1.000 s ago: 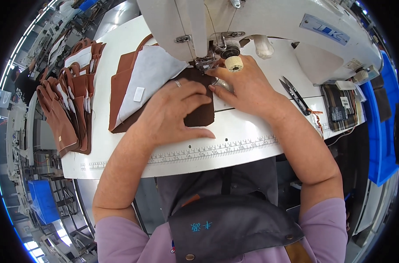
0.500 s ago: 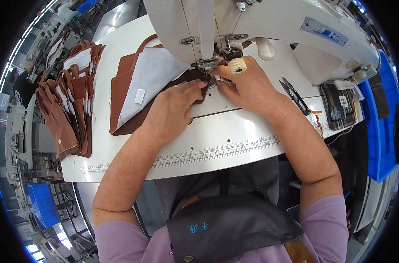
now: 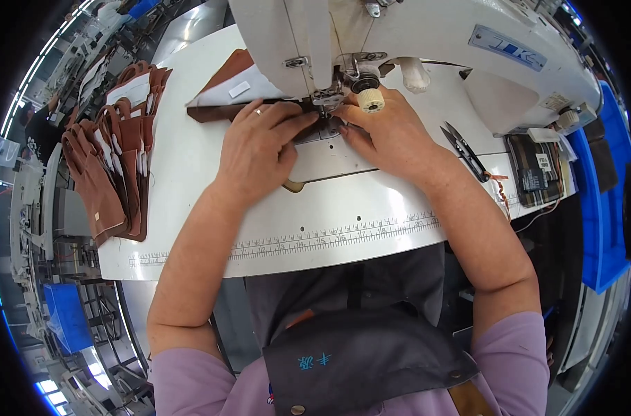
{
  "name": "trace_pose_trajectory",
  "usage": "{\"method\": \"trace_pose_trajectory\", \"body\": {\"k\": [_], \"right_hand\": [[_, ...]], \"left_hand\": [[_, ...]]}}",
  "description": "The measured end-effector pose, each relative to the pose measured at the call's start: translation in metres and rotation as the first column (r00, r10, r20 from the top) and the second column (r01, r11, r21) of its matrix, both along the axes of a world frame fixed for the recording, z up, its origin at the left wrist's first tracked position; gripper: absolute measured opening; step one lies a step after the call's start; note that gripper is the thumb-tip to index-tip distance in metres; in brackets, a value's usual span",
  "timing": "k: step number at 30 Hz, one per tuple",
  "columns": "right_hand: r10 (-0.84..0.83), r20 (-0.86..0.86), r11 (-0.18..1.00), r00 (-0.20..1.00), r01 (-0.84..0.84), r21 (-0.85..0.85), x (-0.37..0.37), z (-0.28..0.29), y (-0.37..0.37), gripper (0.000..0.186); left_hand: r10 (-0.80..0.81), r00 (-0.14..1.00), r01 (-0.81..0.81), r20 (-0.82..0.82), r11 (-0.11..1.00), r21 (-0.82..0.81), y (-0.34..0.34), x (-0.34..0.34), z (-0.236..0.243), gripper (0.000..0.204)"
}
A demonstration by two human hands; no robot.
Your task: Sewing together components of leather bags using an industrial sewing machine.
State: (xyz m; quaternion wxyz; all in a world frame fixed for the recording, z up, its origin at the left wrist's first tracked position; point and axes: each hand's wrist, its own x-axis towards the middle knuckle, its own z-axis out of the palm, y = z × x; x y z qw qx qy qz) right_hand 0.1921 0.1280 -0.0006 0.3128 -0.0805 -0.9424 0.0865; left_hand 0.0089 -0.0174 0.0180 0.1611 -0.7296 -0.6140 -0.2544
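A brown leather-like bag piece (image 3: 215, 113) with a white lining (image 3: 260, 86) lies on the sewing machine's table, its right end at the presser foot (image 3: 324, 111). My left hand (image 3: 256, 149), wearing a ring, lies on the near edge of this piece with its fingers stretched out towards the foot. Just right of the foot, my right hand (image 3: 392, 132) has thumb and forefinger curled in close to the needle area. What they pinch there is too small and hidden to make out. The pale tension knob (image 3: 371, 100) covers part of that hand.
Thread snips (image 3: 467, 151) lie right of my right forearm, with a plaid pouch (image 3: 534, 170) beyond. A blue bin (image 3: 600, 236) stands at the right edge. Several brown handled bag pieces (image 3: 114, 173) are stacked at the table's left. A ruler strip (image 3: 329, 239) runs along the front.
The bag piece has turned and moved away from me, its lower left part swinging up and back. My left hand has shifted a little with it; my right hand stays nearly in place.
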Motion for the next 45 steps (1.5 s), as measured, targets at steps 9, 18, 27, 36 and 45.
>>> {"method": "trace_pose_trajectory", "body": {"k": [9,18,27,36,45], "right_hand": [[-0.045,0.037,0.998,0.998,0.043,0.035,0.002,0.001,-0.002,0.021],[-0.018,0.019,0.996,1.0,0.016,0.085,0.005,0.003,-0.01,0.017],[-0.013,0.019,0.999,1.0,0.012,0.044,0.005,0.001,-0.009,0.019],[-0.079,-0.016,0.881,0.997,0.062,-0.469,0.009,0.01,-0.002,0.024],[-0.185,-0.381,0.612,0.906,-0.197,-0.766,0.003,0.013,0.004,0.038]], "left_hand": [[0.001,0.995,0.013,0.104,0.99,-0.137,-0.002,0.003,-0.012,0.038],[0.0,0.996,0.013,0.092,0.99,-0.142,0.002,0.0,-0.008,0.036],[-0.014,0.995,0.025,0.097,0.994,-0.11,0.008,-0.008,-0.014,0.038],[0.034,0.982,-0.015,0.186,0.995,-0.104,0.011,-0.014,-0.023,0.036],[0.005,0.987,0.006,0.162,0.998,-0.066,0.011,-0.01,-0.022,0.039]]}}
